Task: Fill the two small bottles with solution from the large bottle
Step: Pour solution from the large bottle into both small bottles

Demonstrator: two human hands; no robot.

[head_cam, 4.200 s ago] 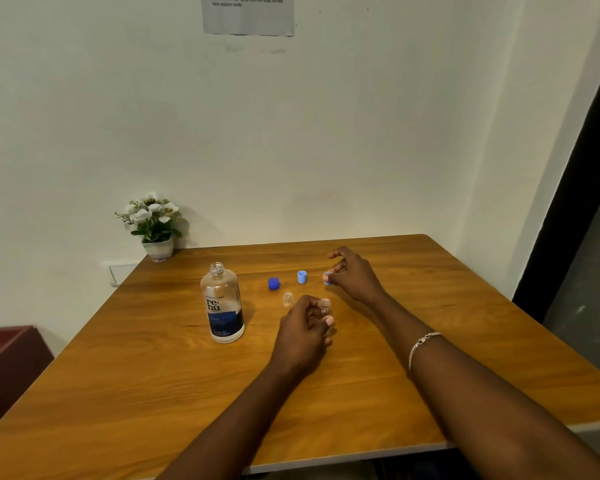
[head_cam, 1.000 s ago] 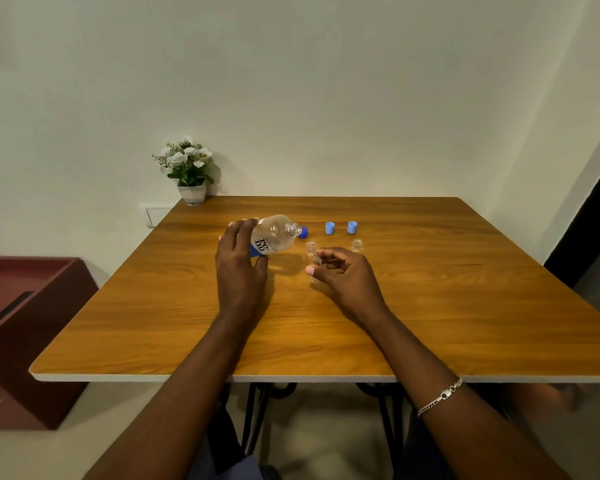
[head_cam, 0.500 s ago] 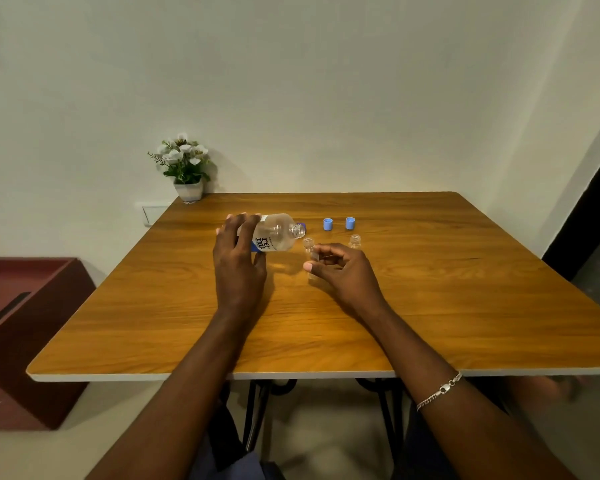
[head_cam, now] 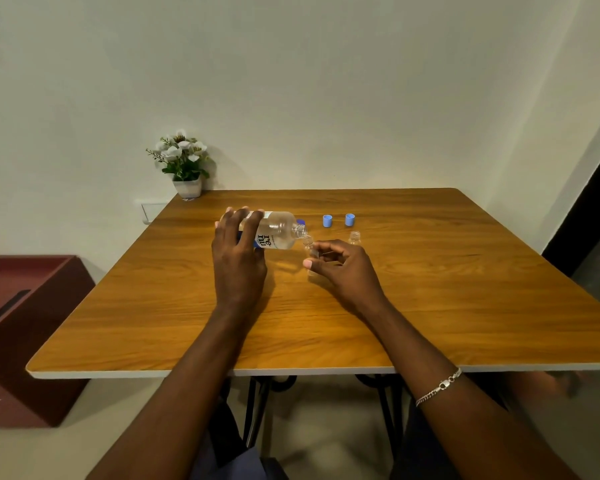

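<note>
Pouring into the first small bottle, mouth to mouth

Left hand (head_cam: 238,258) grips the big bottle (head_cam: 278,233), tipped almost flat above the table (head_cam: 430,306), its mouth right at the small bottle (head_cam: 308,244) that the right hand (head_cam: 343,268) pinches upright. I'd tilt slowly and pin the little one down; the opening's tiny, so it's easy to overshoot. Count: one big bottle, two small ones (second bottle (head_cam: 354,237) stands just to the right), two light caps (head_cam: 327,220), one dark cap (head_cam: 301,222), one plant (head_cam: 184,164).
</note>
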